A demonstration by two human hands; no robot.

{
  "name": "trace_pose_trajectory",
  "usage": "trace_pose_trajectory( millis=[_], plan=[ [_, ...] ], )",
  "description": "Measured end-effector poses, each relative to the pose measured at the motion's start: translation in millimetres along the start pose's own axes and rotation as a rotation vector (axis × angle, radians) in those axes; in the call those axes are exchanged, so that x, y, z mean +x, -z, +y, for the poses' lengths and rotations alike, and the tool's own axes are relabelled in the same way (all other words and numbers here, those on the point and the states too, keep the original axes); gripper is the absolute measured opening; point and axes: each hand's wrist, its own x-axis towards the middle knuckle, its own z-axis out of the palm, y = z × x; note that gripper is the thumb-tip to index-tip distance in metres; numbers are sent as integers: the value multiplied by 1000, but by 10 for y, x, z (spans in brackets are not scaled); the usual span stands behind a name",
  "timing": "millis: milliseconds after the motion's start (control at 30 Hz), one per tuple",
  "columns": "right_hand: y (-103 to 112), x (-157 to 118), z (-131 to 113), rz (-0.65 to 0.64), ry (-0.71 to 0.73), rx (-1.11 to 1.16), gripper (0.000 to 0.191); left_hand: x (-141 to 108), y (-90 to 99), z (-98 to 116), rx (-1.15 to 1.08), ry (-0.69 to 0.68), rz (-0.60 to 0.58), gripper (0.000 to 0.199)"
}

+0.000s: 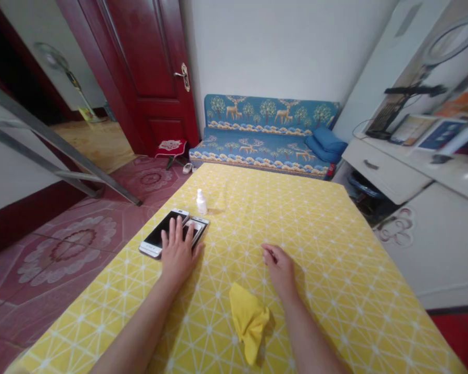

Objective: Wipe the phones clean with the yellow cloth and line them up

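My left hand (178,254) lies flat with its fingers spread over two phones at the left side of the table. One white-framed phone (156,240) has a dark screen. A second phone (202,223), partly under my fingers, lies close against its right side. Just beyond them stands a small white spray bottle (202,202), upright. My right hand (280,265) rests on the tabletop with its fingers curled in, and nothing shows in them. Between my forearms, nearer to me, is a crumpled yellow cloth (249,319).
A yellow patterned tablecloth (320,234) covers the table. Past its far edge is a blue sofa (257,140) with deer prints. White drawers (390,171) stand at the right. On the left are a metal ladder (66,156), a red stool (171,148) and a red door (148,62).
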Motion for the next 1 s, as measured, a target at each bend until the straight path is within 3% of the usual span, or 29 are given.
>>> trace_pose_trajectory(
  millis=[167,433,567,733,900,1000],
  plan=[
    [-10,-4,20,-11,-14,-5,24,-177,7,55,-60,-109,-43,58],
    [18,-21,-55,-17,16,2,26,-619,158,351,-133,-188,-74,56],
    [126,-112,-290,-268,105,-210,29,-728,251,382,-204,-183,-107,62],
    [239,-318,-642,-588,80,-524,30,-776,328,262,-196,-74,-71,45],
    [196,-411,-770,-777,59,-535,14,-771,312,197,-192,-40,-80,45],
    [152,-353,-651,-738,60,-285,13,-710,330,192,-246,36,-161,55]
  ],
)
